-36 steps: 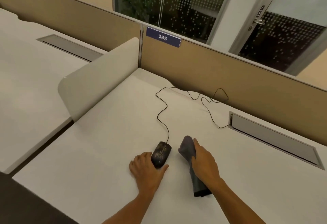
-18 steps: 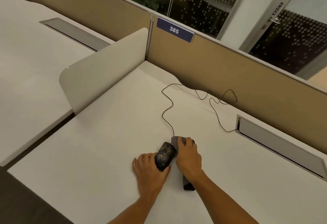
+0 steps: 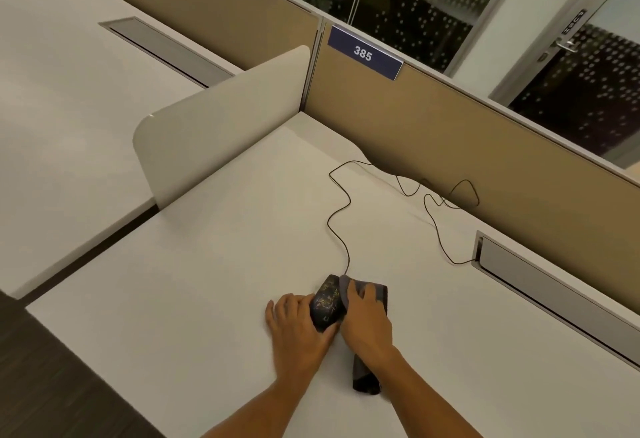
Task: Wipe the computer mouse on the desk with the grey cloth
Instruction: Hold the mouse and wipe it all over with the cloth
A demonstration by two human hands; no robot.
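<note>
A black wired computer mouse (image 3: pixel 327 302) with a speckled, dusty top sits on the white desk (image 3: pixel 214 278) near its front. My left hand (image 3: pixel 296 328) grips the mouse from its left and rear side. My right hand (image 3: pixel 367 320) presses the grey cloth (image 3: pixel 379 294) against the mouse's right side; a fold of cloth laps over the mouse's front right edge. The cloth's tail (image 3: pixel 365 380) trails toward me under my right wrist.
The mouse cable (image 3: pixel 337 209) snakes back to the beige partition (image 3: pixel 450 139) and loops toward a grey cable tray (image 3: pixel 540 285) on the right. A white side divider (image 3: pixel 221 119) stands on the left. A "385" sign (image 3: pixel 363 53) hangs on the partition.
My right hand has brought the grey cloth left from beside the mouse until it presses against the mouse's right side. My left hand has kept its hold on the mouse.
</note>
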